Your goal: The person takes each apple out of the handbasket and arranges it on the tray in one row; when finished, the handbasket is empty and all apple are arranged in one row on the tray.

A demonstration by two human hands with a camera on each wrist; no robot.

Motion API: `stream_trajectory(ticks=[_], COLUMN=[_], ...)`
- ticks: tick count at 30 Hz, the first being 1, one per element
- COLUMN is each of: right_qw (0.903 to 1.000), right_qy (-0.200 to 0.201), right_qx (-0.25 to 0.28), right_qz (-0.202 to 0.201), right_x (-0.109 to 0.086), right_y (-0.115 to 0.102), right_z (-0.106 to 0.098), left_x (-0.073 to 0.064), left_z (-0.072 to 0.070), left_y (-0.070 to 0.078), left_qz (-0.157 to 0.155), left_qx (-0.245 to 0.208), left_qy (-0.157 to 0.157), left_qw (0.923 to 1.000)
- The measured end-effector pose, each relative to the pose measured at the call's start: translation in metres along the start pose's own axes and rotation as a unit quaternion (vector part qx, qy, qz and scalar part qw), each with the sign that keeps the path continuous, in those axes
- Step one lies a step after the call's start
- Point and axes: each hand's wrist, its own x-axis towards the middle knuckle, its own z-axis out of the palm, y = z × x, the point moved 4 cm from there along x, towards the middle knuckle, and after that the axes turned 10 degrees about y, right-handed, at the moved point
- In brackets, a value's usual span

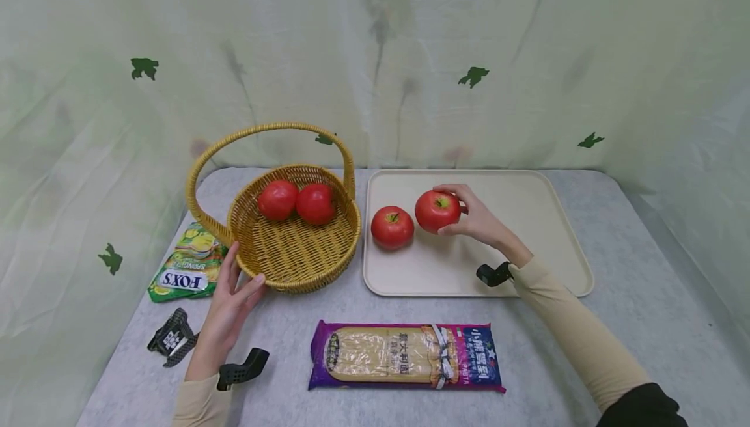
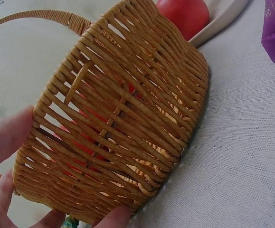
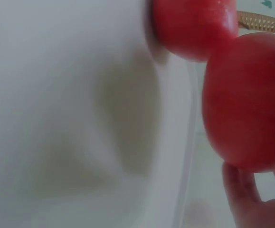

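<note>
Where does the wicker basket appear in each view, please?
Head: the wicker basket is left of centre.
Left wrist: its woven side fills the middle.
Right wrist: only a woven strip of it shows, near the upper right corner.
Shared landmark: the pale tray, whose edge shows top right in the left wrist view.

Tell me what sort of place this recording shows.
Probably a staged recording set rather than a working kitchen: a leaf-printed curtain hangs behind and beside the grey table, and the person wears a black wrist camera on each arm.
</note>
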Motion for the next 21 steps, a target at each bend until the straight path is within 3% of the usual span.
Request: stream_trajectory(ticks=[7,13,21], right_qw=[0.9987,0.9978,0.9957], right_qy=[-0.017,-0.037,-0.061], right_qx=[-0.044,-0.056,-0.060], right_qz=[0.019,0.007,0.034], right_x=[-0.006,-0.011,-0.012], right_y=[0.017,0.022,0.025], right_z=[0.002,0.005,0.005], left_x=[-0.001,-0.001,-0.002], left_z=[0.000,0.000,0.000], left_y=[0.000,0.000,0.000], left_qz=[0.003,0.004,0.004], left_qx=[0.000,0.001,0.005], left_qy=[-0.002,-0.002,-0.002], left_qw=[1.0000,1.0000,1.0000])
